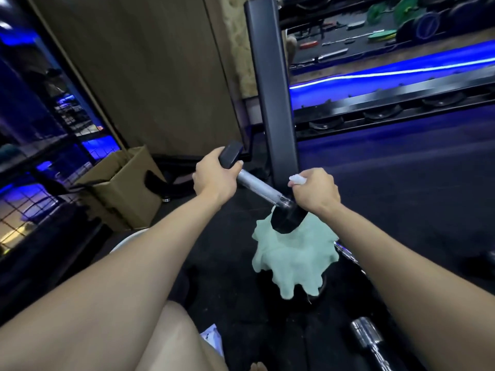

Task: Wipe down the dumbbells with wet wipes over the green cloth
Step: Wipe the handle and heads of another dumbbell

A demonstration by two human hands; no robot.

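Observation:
A black hex dumbbell with a knurled chrome handle (261, 187) is tilted, its lower head (288, 219) resting on the crumpled pale green cloth (294, 259). My left hand (211, 179) grips the upper black head (230, 155). My right hand (316, 191) holds a white wet wipe (297, 180) against the lower end of the handle, fingers curled round it. The green cloth is draped over a dark round object on the floor.
A black bench upright (270, 87) stands just behind the dumbbell. A cardboard box (126, 186) sits to the left by a wire rack (29, 204). Chrome dumbbell handles (367, 336) lie on the floor at lower right. A wipe packet (213, 341) lies near my knee.

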